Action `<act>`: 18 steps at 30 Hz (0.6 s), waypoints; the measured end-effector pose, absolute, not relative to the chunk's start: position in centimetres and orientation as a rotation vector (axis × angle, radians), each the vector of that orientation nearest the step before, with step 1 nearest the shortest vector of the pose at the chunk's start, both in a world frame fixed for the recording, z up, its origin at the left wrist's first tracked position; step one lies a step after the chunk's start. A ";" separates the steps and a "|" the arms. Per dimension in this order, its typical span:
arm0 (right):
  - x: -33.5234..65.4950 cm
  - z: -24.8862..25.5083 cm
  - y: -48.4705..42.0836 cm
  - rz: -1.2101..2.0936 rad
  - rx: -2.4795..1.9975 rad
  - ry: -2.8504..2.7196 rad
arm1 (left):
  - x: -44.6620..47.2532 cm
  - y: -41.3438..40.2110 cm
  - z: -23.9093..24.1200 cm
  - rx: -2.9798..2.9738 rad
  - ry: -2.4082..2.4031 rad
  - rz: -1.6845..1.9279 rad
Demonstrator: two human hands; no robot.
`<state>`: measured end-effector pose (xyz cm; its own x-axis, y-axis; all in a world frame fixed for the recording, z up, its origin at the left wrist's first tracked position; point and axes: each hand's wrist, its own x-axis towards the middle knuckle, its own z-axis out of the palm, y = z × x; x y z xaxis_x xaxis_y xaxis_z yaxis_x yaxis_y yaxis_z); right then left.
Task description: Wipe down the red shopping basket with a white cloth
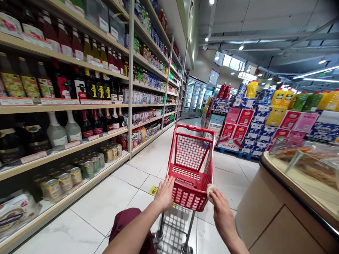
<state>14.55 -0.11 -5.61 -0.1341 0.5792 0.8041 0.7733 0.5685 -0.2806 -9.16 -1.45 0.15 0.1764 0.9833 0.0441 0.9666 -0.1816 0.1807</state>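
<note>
A red plastic shopping cart (pixel 191 152) stands in front of me on the floor, its basket with nothing in it and its wheels partly in view below. My left hand (pixel 165 192) rests against the basket's near left corner, fingers stretched out and holding nothing. In my right hand (pixel 220 206) is a crumpled whitish cloth (pixel 211 189), pinched in the fingers and pressed to the near right side of the basket.
Shelves (pixel 60 107) of bottles and cans line the left side. A rounded counter (pixel 284 207) with covered food is close on the right. Stacked boxes (pixel 237 126) with juice bottles stand beyond the cart, and glass-door fridges (pixel 195 94) farther back.
</note>
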 end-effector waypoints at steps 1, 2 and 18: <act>12.8 -5.9 0.4 -0.239 -1.120 -1.829 | -9.2 -1.5 0.1 2.325 1.918 0.217; 10.6 -6.3 0.8 -0.219 -1.111 -1.852 | -9.3 -1.5 0.0 2.337 1.902 0.199; 10.6 -4.4 4.7 -0.122 -1.211 -2.033 | -10.0 -1.1 0.4 2.358 1.836 0.201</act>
<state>10.61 4.71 -4.37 -0.2679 0.7166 0.6440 0.7885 0.5472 -0.2809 -9.96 -1.07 0.41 0.2435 0.9698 0.0159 0.9503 -0.2418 0.1961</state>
